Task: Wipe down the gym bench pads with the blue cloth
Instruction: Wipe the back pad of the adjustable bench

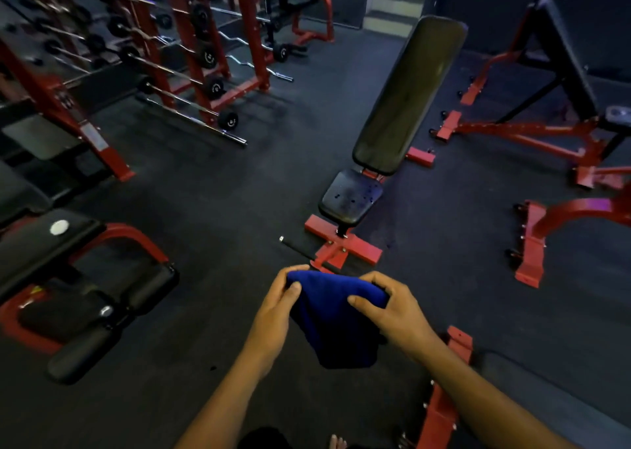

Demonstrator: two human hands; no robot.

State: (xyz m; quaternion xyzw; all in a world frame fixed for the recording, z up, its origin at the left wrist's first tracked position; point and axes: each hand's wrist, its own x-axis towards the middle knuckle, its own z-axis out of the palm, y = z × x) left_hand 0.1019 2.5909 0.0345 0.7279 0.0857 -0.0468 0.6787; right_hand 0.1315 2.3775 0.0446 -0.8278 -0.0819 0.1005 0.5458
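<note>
- I see the left hand (278, 307) and the right hand (389, 308) each pinching an upper corner of the blue cloth (336, 322), fingers curled on the fabric.
- Cloth hangs between them, in the air.
- Bench seat pad (350, 197) and tilted back pad (408, 96) lie ahead, apart from the cloth.

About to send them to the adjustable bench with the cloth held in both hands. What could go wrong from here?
1. A thin black bar lies on the floor by the bench's red foot, right in the approach path; it could trip them.
2. The seat pad shows wet-looking spots, so one pass may smear rather than dry.
3. The cloth is bunched between the left hand and right hand; wiping with it bunched may cover little.
</note>
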